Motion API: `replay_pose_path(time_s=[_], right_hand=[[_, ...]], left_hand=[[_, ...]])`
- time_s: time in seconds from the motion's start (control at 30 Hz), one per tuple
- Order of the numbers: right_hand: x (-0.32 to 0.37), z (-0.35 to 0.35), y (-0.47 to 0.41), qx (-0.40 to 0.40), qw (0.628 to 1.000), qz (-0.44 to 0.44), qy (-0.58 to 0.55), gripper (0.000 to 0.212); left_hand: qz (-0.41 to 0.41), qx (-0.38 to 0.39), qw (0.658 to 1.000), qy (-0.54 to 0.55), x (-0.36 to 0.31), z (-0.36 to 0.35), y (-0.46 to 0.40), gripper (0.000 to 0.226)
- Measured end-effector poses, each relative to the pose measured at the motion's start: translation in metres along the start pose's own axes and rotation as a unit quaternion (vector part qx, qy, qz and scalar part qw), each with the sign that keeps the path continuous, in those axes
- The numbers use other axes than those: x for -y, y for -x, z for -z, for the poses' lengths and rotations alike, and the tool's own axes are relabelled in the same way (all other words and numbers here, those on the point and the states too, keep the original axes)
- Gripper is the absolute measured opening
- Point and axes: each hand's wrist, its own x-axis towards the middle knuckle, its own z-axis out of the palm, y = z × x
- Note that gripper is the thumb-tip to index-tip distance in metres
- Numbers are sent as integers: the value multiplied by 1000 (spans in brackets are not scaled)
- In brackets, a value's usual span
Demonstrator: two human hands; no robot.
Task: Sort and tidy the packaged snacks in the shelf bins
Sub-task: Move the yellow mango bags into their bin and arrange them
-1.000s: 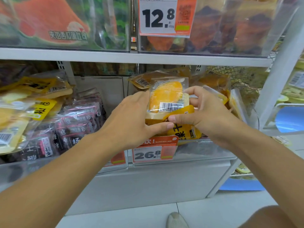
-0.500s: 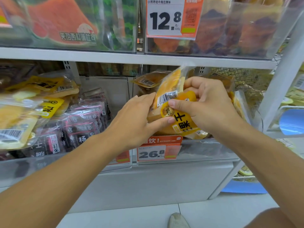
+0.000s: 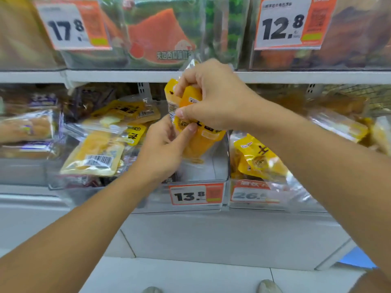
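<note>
The left bin (image 3: pixel 63 182) holds yellow packs (image 3: pixel 95 155) heaped on dark ones. The middle bin (image 3: pixel 224 166), tagged 13.8 (image 3: pixel 195 194), shows bare floor. Above it the left hand (image 3: pixel 163 149) and right hand (image 3: pixel 213 96) both grip a bunch of yellow snack packs (image 3: pixel 198 134). The right bin (image 3: pixel 249 205) holds more yellow packs (image 3: pixel 258 159).

price tags (image 3: pixel 283 26): 17.8, 12.8, 13.8

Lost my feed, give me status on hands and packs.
Right hand and left hand both grip yellow snack packs, held above the 13.8 bin. Nothing in the way.
</note>
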Motion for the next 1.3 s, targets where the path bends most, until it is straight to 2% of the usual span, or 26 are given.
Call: replay_pose_path(time_s=[0.07, 0.17, 0.23, 0.3, 0.37, 0.47, 0.53, 0.6, 0.67, 0.73, 0.8, 0.9, 1.0, 1.07, 1.2, 1.3], right_hand=[[-3, -21, -10, 20, 998, 47, -29, 20], [-16, -35, -14, 44, 990, 83, -101, 22], [-28, -35, -10, 55, 988, 65, -128, 24], [-38, -33, -1, 68, 986, 43, -149, 26], [-50, -35, 11, 62, 995, 32, -75, 27], [-67, -29, 20, 82, 985, 15, 148, 36], [-68, -22, 26, 89, 978, 29, 186, 29], [-65, -22, 37, 42, 986, 60, 149, 24], [-66, -27, 53, -5, 987, 85, 137, 33], [-72, -34, 65, -6, 982, 106, 154, 40], [-77, -35, 68, -16, 982, 107, 156, 39], [-77, -33, 66, -33, 984, 123, 129, 39], [-81, -33, 65, -68, 992, 84, 68, 38], [-84, -30, 63, -119, 992, 40, -1, 39], [-85, -26, 62, -183, 980, -30, -78, 41], [-79, -11, 64, -189, 979, -35, -67, 36]], left_hand=[[15, -44, 998, -48, 11, 13, -2, 51], [-4, -93, 987, -134, 19, 16, -1, 29], [-13, -106, 979, -175, 18, 9, 1, 15], [-1, -98, 972, -214, 21, 2, 2, 11], [28, -68, 954, -290, 24, -5, 2, 14], [111, 33, 881, -459, 14, -21, 4, 16], [133, 82, 853, -497, 8, -32, 3, 26], [135, 98, 865, -473, 2, -35, 3, 35], [60, 68, 891, -445, -5, -36, 7, 26], [-44, 10, 908, -417, -16, -38, 14, 16], [-67, -4, 939, -339, -28, -42, 22, 9], [20, 24, 970, -242, -39, -45, 29, 29], [82, 87, 968, -222, -44, -48, 32, 54], [119, 115, 965, -204, -47, -53, 33, 61], [170, 95, 965, -174, -48, -67, 33, 52], [217, 69, 973, -38, -54, -76, 33, 40]])
